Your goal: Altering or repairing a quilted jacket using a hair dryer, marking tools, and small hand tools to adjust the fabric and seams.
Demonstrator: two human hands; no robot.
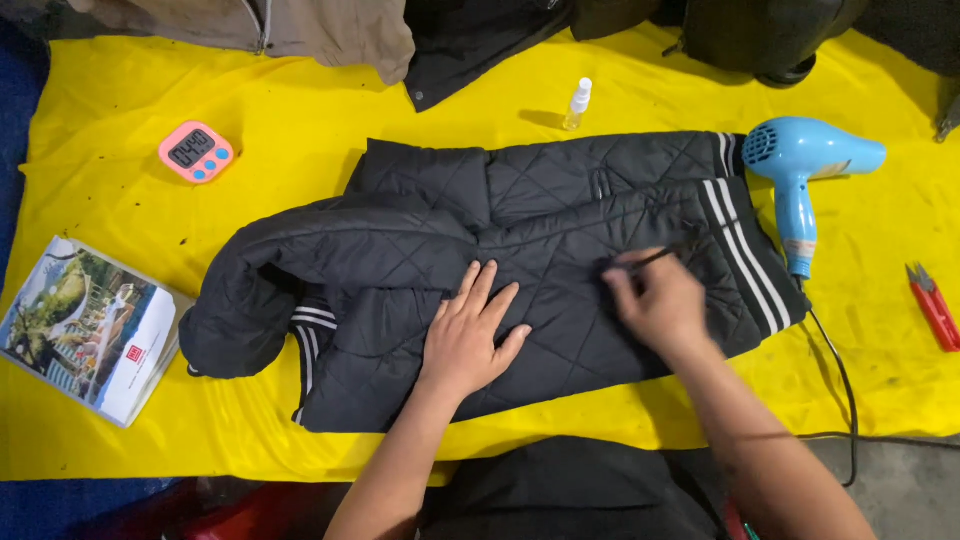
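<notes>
The right hand point(655, 300) is pinching a thin dark tool point(650, 259) between fingers pressed together, its tip lying against the quilted black jacket point(560, 210); what kind of tool it is cannot be told. The left hand point(468, 338) is lying flat with its grip spread, fingers apart, palm pressing down on the jacket's middle panel just beside the right hand. The jacket is lying folded across the centre of the yellow cloth point(300, 130), white-striped hem point(745, 250) pointing right, one sleeve with a striped cuff point(312, 318) curling out to the left.

Beside the hem, a blue hair dryer point(800, 160) is resting on the cloth, its black cord point(845, 400) trailing toward the near edge. Red snips point(935, 305) are lying farther right. Above the jacket, a small clear spray bottle point(577, 105) is standing upright. To the left, well apart, a pink digital timer point(196, 152) and a picture booklet point(85, 330) are lying on the cloth.
</notes>
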